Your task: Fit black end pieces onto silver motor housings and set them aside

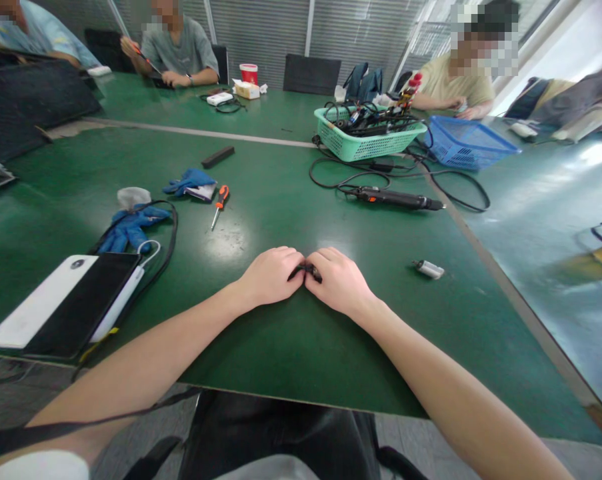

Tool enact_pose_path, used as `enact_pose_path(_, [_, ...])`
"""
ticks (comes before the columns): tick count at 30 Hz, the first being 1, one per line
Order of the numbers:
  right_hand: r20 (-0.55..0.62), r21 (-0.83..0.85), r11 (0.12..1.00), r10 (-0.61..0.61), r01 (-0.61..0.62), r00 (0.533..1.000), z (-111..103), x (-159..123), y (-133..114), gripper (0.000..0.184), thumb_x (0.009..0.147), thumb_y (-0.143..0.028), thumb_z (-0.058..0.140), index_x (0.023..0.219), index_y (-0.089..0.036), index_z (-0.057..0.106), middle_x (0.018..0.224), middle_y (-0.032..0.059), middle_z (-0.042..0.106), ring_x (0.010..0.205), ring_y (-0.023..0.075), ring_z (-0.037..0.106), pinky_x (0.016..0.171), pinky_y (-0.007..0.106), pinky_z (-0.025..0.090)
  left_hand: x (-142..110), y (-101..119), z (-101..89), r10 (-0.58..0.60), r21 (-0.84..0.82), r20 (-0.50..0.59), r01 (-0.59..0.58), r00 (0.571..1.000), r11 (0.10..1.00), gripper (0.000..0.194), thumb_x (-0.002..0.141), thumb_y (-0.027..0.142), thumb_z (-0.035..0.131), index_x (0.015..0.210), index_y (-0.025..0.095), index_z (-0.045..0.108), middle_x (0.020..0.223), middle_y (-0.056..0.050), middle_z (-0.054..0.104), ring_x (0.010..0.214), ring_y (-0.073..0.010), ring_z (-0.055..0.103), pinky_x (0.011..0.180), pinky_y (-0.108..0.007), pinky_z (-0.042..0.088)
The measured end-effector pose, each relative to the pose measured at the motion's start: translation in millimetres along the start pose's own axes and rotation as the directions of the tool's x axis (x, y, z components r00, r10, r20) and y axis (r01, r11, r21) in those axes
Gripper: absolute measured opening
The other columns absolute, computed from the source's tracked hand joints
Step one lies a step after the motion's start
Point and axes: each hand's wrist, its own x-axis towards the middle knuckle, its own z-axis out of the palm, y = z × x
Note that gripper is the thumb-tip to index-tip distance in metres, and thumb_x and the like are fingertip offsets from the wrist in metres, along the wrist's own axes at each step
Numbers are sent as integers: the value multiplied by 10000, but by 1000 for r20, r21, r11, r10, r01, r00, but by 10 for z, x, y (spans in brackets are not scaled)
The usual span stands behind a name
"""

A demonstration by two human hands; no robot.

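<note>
"What did your hands hold?"
"My left hand (275,275) and right hand (338,280), close together, both pinched a dark part (309,268) between them."
"How was that best done?"
"A light, even grip seemed wisest, neither side twisting."

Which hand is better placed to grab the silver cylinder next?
Probably the right hand: the silver cylinder lies to the right, nearer it than the left hand. Both hold a small dark part, so the right would likely need to let go first.
</note>
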Motion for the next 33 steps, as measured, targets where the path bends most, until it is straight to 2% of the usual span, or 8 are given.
enact_pose_path(33, [-5,16,997,-80,80,997,11,9,7,76,937,-193,589,896,-196,654,913,66,703,897,229,592,845,355,464,-2,3,-6,-26,68,-11,26,1000,997,82,877,196,526,860,181,604,838,-45,624,792,-196,578,732,-330,474])
